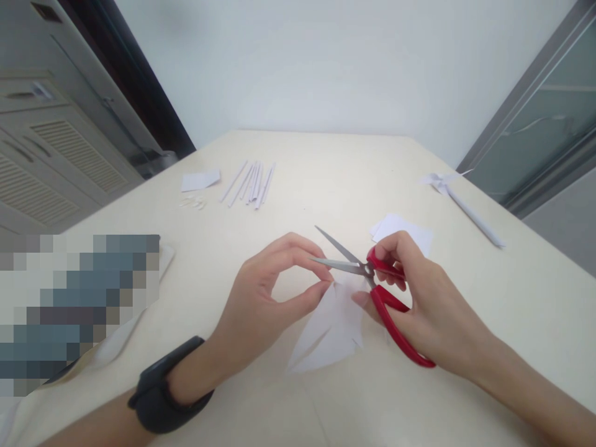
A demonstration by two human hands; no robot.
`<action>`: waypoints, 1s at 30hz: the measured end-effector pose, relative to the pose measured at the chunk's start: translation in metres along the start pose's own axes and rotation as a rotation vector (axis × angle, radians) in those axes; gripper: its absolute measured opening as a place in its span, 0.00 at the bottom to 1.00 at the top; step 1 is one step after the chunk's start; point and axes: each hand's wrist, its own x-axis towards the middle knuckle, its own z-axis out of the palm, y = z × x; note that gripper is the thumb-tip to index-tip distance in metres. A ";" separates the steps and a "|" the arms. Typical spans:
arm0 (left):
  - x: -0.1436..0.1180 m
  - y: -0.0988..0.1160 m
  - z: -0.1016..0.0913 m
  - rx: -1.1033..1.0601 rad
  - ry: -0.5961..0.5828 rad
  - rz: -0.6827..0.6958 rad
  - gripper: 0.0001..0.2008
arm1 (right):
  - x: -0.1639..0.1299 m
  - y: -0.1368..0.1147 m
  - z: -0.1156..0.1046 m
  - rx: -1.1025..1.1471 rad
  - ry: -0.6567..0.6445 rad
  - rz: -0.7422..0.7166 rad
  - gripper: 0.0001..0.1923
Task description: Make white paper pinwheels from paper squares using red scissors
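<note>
Between thumb and fingertips, my left hand (274,279) pinches the upper corner of a white sheet of paper (333,335) that has slits cut into it. My right hand (414,298) is closed around red-handled scissors (391,329), fingers in one loop and thumb at the other. The scissor blades are spread apart and point left, above the paper and close to my left fingertips. My right thumb tip lies against or just over the paper's right side; I cannot tell which.
White paper pieces (405,233) lie behind my right hand. A paper pinwheel-like shape on a rolled stick (475,214) rests at the right edge. Several rolled paper sticks (254,183), a folded paper (200,180) and small scraps (194,202) sit back left. A blurred-out item (79,310) lies left.
</note>
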 end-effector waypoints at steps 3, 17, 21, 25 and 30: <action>0.000 0.000 0.001 0.000 0.000 0.016 0.06 | -0.001 0.001 0.001 -0.023 0.009 0.007 0.12; -0.001 0.002 -0.001 0.033 -0.008 -0.059 0.04 | -0.001 0.004 0.009 -0.198 0.122 -0.230 0.14; -0.001 0.001 0.000 -0.040 -0.012 -0.092 0.05 | -0.002 0.004 0.009 -0.209 0.121 -0.231 0.15; 0.000 -0.001 0.001 -0.110 -0.022 -0.125 0.05 | -0.001 0.004 0.008 -0.213 0.104 -0.199 0.16; 0.000 -0.002 0.001 -0.179 -0.029 -0.141 0.05 | -0.002 0.004 0.007 -0.242 0.101 -0.209 0.14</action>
